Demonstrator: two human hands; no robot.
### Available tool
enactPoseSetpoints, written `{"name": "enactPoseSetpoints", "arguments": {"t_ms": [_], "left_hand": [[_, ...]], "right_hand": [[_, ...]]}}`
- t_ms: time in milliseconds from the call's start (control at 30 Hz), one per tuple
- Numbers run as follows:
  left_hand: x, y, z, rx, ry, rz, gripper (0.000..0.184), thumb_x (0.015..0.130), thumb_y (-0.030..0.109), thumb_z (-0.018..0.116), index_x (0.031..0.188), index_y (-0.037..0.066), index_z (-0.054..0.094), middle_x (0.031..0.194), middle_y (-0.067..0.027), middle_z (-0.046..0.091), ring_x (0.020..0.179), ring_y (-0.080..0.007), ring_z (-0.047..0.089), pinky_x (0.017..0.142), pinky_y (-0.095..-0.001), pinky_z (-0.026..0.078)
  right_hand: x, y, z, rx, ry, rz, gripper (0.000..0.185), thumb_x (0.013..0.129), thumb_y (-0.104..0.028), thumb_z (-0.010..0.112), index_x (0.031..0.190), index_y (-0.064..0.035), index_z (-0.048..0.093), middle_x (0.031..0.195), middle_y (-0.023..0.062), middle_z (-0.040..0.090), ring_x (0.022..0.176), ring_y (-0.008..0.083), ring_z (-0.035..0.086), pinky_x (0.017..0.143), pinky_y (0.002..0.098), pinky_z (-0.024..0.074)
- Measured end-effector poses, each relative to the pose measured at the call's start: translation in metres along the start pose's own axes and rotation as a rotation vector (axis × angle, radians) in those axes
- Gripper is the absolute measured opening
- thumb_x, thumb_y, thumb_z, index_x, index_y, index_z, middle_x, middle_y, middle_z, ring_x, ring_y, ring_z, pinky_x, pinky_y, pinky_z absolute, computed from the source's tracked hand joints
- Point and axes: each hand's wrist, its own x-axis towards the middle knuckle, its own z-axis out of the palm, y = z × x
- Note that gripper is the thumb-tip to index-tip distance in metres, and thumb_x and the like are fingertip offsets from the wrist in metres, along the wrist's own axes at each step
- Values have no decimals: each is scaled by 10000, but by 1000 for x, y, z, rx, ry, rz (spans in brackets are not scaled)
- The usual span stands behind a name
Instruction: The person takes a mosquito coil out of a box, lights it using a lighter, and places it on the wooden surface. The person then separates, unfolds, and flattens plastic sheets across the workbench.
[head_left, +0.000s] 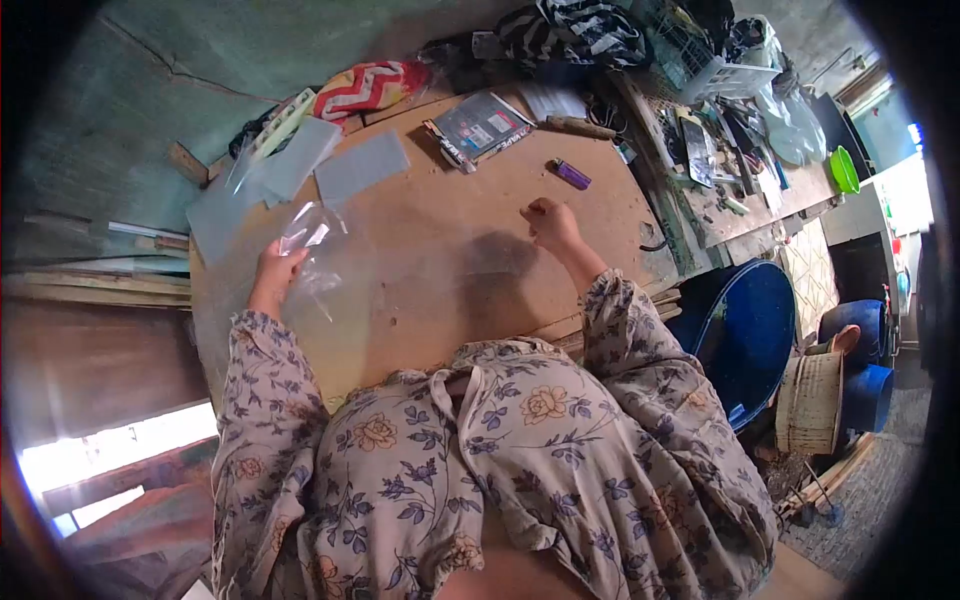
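My left hand is closed on a clear plastic sheet at the left of the wooden table. The sheet is crinkled and catches the light. Over the table's right part, my right hand has its fingers curled together; whether something small is between them I cannot make out. A purple lighter lies just above it. Flat translucent sheets rest beyond my left hand, near the far left edge. A black packet with printed lettering lies at the far middle.
A blue barrel stands right of the table. At the upper right, a cluttered side surface bears tools and a bright green bowl. A white crate and a red-and-yellow cloth are at the back.
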Motion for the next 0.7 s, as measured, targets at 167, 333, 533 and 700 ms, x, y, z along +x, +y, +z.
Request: {"name": "enactPoseSetpoints", "arguments": {"t_ms": [167,333,533,700], "left_hand": [[19,-40,-54,322,249,73,358,682,72,611,1012,6,490,863,-58,565,679,-113,532,568,-240,425],[23,-53,-115,716,521,161,409,673,19,542,1070,-16,448,1021,-177,527,925,-261,533,786,-327,414],[-9,-7,-78,1352,945,417,523,713,99,514,1196,-3,341,1188,-219,393,1088,-322,406,887,-394,339],[-19,5,70,1065,48,897,597,674,190,567,1204,23,348,1294,-175,276,1197,-317,261,970,-421,223]], "right_hand": [[8,32,-20,-421,89,-134,262,715,-202,609,901,-26,558,698,150,591,670,308,570,616,366,440],[-8,16,-4,-433,248,-261,455,685,-183,636,1085,-59,458,796,153,578,751,307,557,663,372,435],[-12,27,-11,-461,522,-480,527,671,-148,639,1143,-70,415,1055,177,476,914,311,497,755,353,419],[-67,16,14,-877,166,-641,489,725,-249,565,1157,-78,411,1201,177,364,1116,338,336,906,436,295]]}}
